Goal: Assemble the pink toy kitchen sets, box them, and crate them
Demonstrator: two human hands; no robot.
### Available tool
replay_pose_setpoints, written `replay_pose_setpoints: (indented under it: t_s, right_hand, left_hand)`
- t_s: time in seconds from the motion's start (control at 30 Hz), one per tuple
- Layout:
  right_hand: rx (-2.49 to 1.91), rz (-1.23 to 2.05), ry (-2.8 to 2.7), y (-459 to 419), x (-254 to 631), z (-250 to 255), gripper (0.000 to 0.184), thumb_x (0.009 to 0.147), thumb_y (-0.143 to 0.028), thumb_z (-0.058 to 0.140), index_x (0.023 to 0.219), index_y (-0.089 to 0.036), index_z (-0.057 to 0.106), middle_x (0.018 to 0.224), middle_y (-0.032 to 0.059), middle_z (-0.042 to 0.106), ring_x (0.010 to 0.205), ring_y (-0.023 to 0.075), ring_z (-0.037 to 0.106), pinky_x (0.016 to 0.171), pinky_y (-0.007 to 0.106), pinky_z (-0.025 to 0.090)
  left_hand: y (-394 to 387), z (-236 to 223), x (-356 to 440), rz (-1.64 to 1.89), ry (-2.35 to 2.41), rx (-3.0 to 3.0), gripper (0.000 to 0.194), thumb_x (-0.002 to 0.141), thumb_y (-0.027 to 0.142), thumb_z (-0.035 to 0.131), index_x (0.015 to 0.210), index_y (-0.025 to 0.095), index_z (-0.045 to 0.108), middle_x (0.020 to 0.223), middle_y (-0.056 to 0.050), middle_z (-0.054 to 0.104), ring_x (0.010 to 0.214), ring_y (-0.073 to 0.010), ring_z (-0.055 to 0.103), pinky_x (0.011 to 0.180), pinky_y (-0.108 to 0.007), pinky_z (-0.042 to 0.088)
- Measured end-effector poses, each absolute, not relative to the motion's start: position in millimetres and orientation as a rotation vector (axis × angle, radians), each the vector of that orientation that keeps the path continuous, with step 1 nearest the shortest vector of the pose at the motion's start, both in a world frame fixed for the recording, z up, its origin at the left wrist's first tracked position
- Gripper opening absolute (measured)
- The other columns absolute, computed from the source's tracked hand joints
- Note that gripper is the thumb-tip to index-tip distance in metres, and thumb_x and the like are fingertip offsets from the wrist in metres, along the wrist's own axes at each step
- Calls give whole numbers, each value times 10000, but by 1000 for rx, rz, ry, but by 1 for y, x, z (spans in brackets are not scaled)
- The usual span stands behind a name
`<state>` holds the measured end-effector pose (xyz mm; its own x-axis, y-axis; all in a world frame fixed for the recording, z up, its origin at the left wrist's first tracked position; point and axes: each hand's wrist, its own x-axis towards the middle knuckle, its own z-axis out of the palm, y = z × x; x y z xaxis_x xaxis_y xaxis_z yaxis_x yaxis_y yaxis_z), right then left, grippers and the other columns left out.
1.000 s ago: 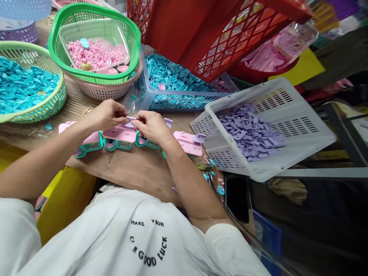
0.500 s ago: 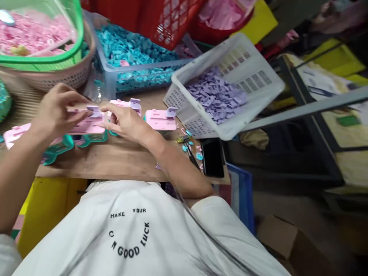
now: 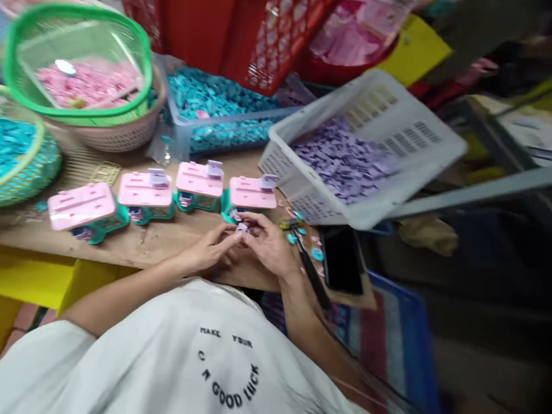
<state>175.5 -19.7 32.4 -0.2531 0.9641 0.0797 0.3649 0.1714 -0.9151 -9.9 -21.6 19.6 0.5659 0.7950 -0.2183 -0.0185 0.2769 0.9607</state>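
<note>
My left hand (image 3: 214, 246) and my right hand (image 3: 271, 246) meet just above the table's front edge. Both have their fingers closed on a small lilac plastic piece (image 3: 242, 228), partly hidden by the fingertips. Behind them several pink-and-teal toy units stand in a row. On the far-right toy unit (image 3: 250, 192), the middle-right toy unit (image 3: 199, 179) and the middle-left toy unit (image 3: 145, 191), a lilac piece stands at the right end of the pink top. The leftmost toy unit (image 3: 81, 206) shows only pink on top.
A tilted white crate (image 3: 297, 198) of lilac pieces stands right of the row. Behind are a clear bin (image 3: 181, 135) of teal parts, a green basket (image 3: 144, 43) and a red crate (image 3: 194, 34). A hammer-like tool (image 3: 313, 276) and a phone (image 3: 342, 259) lie at right.
Both hands have left the toy units and come together lower and further right, now holding a lilac piece. The view has shifted, showing more of the left side.
</note>
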Motion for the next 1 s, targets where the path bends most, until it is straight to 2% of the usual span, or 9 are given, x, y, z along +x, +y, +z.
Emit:
replay_pose_setpoints:
  t_s: [0.1,0.2,0.3,0.4,0.47,0.57,0.67,0.8,1.0]
  right_hand:
    - [-1082,887,-1754,-9,142,47,169,924,-350,644,1050,-258,709,979,47,673,899,185,660,727,307,569]
    - [-973,685,-1904,1,98,67,116,931,-338,655,902,-235,698,848,40,656,774,179,617,702,313,531]
    - [-832,587,-2109,10,55,85,148,928,-338,650,857,-210,673,821,52,639,769,191,590,725,327,498]
    - [-547,699,-2296,20,25,99,152,924,-343,659,923,-192,672,848,52,650,809,193,593,748,321,487]
    - [-435,852,-2289,30,10,106,162,957,-333,622,996,-186,677,886,44,665,810,171,601,738,297,488]
    - [-431,960,-2219,53,-17,110,170,967,-302,597,1054,-187,687,977,47,656,837,148,605,742,275,500]
    - [-383,991,-2268,77,-51,106,233,898,-229,639,1122,-186,684,1036,55,601,932,165,600,848,306,522]
    - [-346,1029,-2322,95,-81,100,267,847,-132,588,1093,-188,675,1049,57,556,1028,184,580,976,348,507]
    - [-316,1227,-2291,96,-87,95,161,864,-211,585,1022,-204,610,1023,41,601,947,177,588,917,352,529]
  left_hand:
    - [-25,43,-32,806,854,995,706,835,782,567,1227,195,591,939,-85,677,740,-185,686,613,-291,544]
    - [-34,72,-68,1043,1100,1125,652,834,720,642,1230,205,594,863,-32,657,751,-155,663,639,-255,539]
    - [-43,93,-106,1090,1199,1150,543,856,688,638,1090,198,645,863,-27,660,747,-145,639,623,-240,521]
    - [-49,108,-141,1096,1203,1204,473,888,630,627,1018,178,673,949,-59,689,834,-165,644,702,-253,520]
    - [-50,116,-165,1059,1257,1327,469,900,587,622,1119,177,682,1000,-73,695,870,-178,643,739,-261,514]
    - [-41,123,-200,1028,1388,1474,578,911,501,617,1396,189,569,1038,-72,685,853,-173,628,742,-268,512]
    - [-23,123,-228,1071,1408,1480,756,937,462,576,1594,195,316,946,-52,662,763,-159,608,685,-268,512]
    - [-4,119,-243,1036,1447,1469,813,984,509,503,1645,186,157,941,-59,664,773,-173,631,679,-274,541]
    - [10,104,-244,1070,1595,1519,824,1013,612,375,1636,131,133,1266,-143,663,1132,-263,651,966,-382,554]
